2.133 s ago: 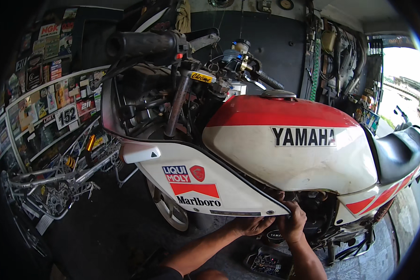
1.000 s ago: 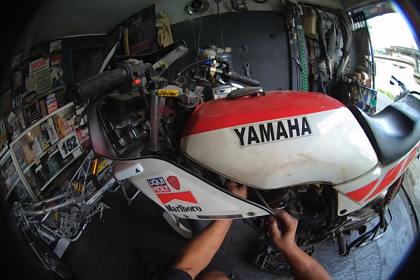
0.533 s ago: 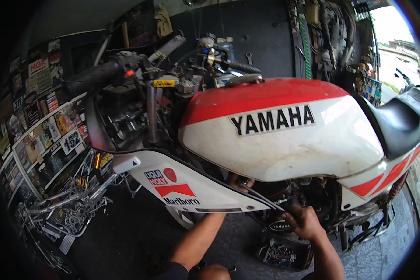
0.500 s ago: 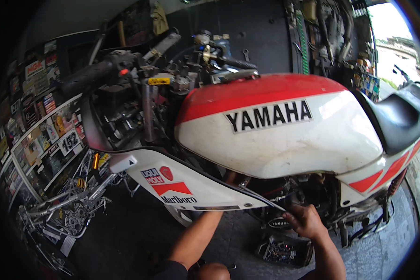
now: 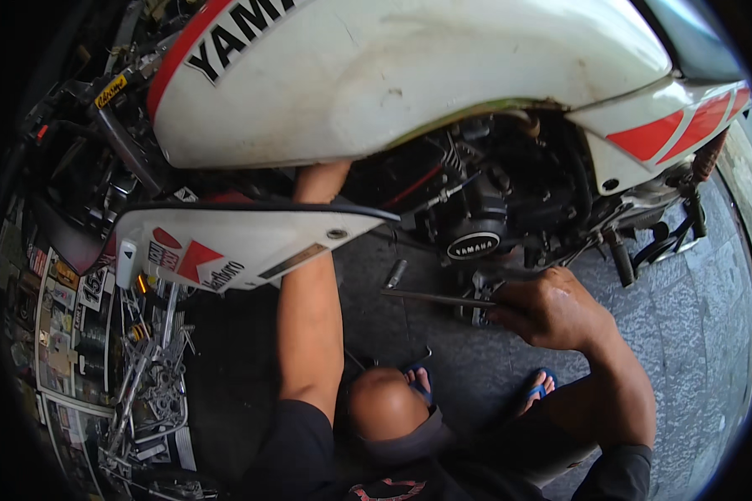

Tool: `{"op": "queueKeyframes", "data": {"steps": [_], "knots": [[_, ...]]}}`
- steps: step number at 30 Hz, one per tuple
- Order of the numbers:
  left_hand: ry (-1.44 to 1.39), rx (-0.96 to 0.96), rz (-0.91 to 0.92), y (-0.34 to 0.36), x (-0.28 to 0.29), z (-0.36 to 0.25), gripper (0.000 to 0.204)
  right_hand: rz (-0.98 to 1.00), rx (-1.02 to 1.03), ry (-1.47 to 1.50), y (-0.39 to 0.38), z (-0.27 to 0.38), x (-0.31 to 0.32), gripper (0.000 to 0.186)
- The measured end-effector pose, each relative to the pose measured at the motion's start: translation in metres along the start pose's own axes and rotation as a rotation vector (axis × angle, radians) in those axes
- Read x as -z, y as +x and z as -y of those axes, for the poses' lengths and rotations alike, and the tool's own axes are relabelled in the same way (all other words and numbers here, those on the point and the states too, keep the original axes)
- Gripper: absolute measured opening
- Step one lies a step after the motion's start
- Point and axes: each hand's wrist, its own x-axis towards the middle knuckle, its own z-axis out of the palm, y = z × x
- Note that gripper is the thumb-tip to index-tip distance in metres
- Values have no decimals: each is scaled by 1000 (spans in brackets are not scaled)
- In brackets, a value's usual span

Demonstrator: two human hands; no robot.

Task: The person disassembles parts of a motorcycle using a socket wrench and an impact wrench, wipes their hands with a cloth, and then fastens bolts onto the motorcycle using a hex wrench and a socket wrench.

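Observation:
A white side fairing panel (image 5: pixel 251 242) with a red patch crosses my left forearm. My left hand (image 5: pixel 320 181) reaches up behind it, beneath the white-and-red fuel tank (image 5: pixel 351 83); its fingers are hidden. Below the engine (image 5: pixel 476 196), my right hand (image 5: pixel 551 309) is closed around a socket wrench (image 5: pixel 434 297), a metal bar with a short cylindrical socket angled up at its far end. The socket hangs over the floor, apart from both panel and engine. Partly covered by my right hand is a dark tray (image 5: pixel 470 313) of small parts.
Bare metal frame parts (image 5: pixel 154 376) lie at the left, beside a sticker-covered cabinet (image 5: pixel 67 359). My knee (image 5: pixel 386 405) rises at the bottom middle. A footpeg (image 5: pixel 617 257) sticks out low on the right. A thin bent metal tool (image 5: pixel 426 352) lies near my foot.
The view has tipped downward. My right hand has left the panel's rear tip and moved lower, with the socket wrench now showing in it. My left arm still reaches behind the panel.

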Motion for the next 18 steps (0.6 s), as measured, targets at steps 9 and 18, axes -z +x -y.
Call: {"op": "queueKeyframes", "data": {"steps": [9, 18], "knots": [[146, -32, 164, -3, 7, 15, 40, 312, -92, -108, -13, -13, -33, 28], [257, -100, 250, 7, 13, 32, 41, 705, -263, -217, 14, -48, -129, 33]]}}
